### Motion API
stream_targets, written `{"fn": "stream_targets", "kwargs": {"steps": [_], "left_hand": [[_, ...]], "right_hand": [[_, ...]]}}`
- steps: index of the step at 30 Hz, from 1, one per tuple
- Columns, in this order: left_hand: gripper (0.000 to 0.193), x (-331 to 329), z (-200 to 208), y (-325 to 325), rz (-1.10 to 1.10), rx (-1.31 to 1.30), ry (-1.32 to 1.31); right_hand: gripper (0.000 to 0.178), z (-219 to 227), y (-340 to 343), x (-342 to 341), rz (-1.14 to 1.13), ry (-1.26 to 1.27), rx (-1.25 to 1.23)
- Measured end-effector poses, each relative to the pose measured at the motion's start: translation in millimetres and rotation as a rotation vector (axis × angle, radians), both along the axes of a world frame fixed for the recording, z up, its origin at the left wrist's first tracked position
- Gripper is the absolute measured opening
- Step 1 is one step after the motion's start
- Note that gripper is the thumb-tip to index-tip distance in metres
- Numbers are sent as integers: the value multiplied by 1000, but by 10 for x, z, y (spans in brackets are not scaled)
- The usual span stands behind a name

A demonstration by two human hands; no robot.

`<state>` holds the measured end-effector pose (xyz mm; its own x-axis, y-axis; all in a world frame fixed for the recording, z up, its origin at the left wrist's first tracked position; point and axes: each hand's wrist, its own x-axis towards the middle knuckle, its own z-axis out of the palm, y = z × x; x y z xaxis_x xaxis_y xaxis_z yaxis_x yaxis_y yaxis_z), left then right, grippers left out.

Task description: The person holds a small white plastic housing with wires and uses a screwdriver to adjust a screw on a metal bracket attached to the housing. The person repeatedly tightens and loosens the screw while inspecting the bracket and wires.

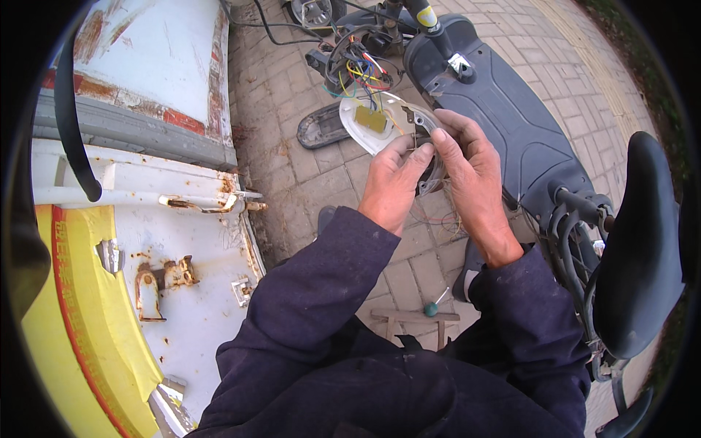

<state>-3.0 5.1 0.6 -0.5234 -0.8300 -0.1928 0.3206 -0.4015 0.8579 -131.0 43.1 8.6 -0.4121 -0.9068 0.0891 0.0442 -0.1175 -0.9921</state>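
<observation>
My left hand (395,179) and my right hand (476,177) are together at the centre, both closed on a curved grey plastic piece (423,121). It has a partly clear look, and my fingers cover much of it. Thumbs lie along its near side, with thin wires around it. Just beyond my left hand is a white plastic shell (355,131) with a yellowish board (371,119) lying on it. Coloured wires (367,71) run from the board to the stripped front end of an electric scooter.
The scooter's dark footboard (496,109) and black seat (637,248) fill the right side. At left stands a rusty white metal body (197,277) with a yellow sheet (80,292). A green-handled screwdriver (431,309) lies on a small wooden stool (398,316) by my legs.
</observation>
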Motion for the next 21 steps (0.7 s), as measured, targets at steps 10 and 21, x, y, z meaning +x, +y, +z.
{"fn": "stream_targets", "kwargs": {"steps": [10, 21], "left_hand": [[34, -6, 49, -12, 29, -70, -102], [33, 59, 65, -85, -18, -7, -132]], "right_hand": [[45, 11, -21, -91, 58, -65, 73], [51, 95, 17, -254, 266, -128, 208]]}}
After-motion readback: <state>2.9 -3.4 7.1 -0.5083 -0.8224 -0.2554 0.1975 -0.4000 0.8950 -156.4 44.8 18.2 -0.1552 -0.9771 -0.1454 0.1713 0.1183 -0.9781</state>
